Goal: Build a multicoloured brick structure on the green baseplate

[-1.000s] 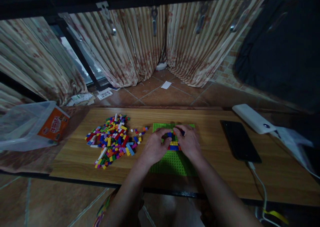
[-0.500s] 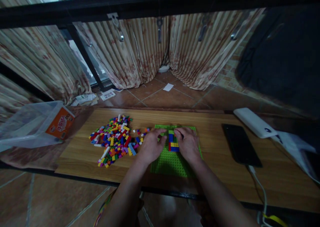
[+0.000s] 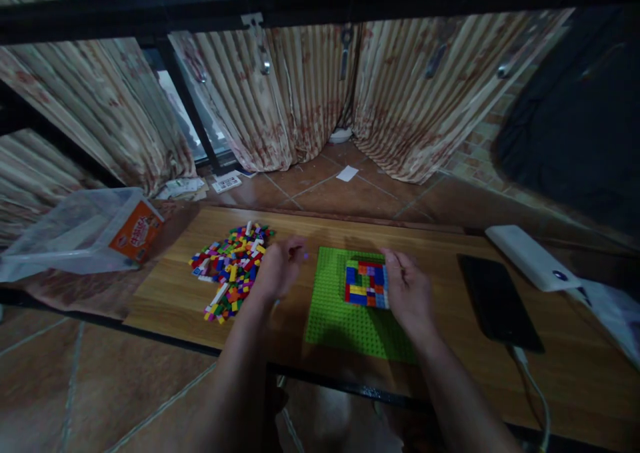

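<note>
**Hands at the brick board**

A wooden tabletop [image 3: 440, 360] carries a flat green studded baseplate [image 3: 340, 313] bearing a multicoloured brick patch [image 3: 367, 284]. The right hand [image 3: 409, 295], fingers loose, rests against the patch's right edge. The left hand [image 3: 279, 270] hovers by the loose pile of small coloured bricks [image 3: 230, 270]; its grip cannot be told.

The baseplate [image 3: 345, 313] was bright green with a regular pattern of studs, and on it the small block of bricks [image 3: 367, 284] showed blue, red, yellow, green and orange. The loose pile of bricks [image 3: 231, 268] mixed red, yellow, blue, green, white, pink and orange. The table [image 3: 450, 346] was light brown with wood grain. The phone [image 3: 500, 303] was black, the power bank [image 3: 531, 257] white, the curtains [image 3: 280, 100] beige-striped with reddish stains
</note>
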`<state>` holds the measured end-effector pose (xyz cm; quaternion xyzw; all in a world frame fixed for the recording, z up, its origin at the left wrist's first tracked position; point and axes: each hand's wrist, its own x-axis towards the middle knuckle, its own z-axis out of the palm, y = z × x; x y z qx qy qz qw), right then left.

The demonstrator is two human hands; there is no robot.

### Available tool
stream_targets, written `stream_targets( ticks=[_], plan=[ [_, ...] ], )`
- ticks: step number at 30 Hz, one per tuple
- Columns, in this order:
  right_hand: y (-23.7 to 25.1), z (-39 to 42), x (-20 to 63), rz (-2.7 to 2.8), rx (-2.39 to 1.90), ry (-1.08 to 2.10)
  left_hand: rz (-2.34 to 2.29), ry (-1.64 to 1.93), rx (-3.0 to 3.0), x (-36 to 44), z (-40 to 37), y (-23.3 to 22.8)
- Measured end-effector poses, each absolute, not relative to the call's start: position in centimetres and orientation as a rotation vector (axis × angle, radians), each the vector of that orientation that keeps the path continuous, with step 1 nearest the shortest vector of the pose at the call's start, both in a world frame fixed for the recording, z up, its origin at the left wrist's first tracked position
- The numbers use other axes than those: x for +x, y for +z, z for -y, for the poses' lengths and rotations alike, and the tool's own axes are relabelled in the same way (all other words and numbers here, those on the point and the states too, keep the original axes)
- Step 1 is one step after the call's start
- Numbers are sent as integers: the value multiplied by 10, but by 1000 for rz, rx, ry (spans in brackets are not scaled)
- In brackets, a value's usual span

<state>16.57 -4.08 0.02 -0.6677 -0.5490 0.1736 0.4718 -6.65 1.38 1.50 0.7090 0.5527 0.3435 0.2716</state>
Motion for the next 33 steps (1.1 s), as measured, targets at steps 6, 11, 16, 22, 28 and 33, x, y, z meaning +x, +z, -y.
stream_targets(
  ticks=[6, 11, 16, 22, 28, 33],
  plan=[
    [-5, 40, 165, 1274, -1621, 481, -1775, 860, 1799, -111, -19, 21],
    [0, 47, 155, 1382, -1566, 332, -1801, 836, 1792, -114, -15, 26],
    [0, 79, 103, 1910, -1208, 266, -1835, 908, 1784, -111, -16, 29],
    [-24, 100, 46, 2218, -1076, 360, -1831, 985, 1746, -107, -16, 30],
    [-33, 88, 29, 2255, -1163, 267, -1774, 1006, 1786, -105, -17, 29],
    [-34, 81, 19, 2240, -1232, 247, -1741, 1022, 1800, -106, -18, 29]
  ],
)
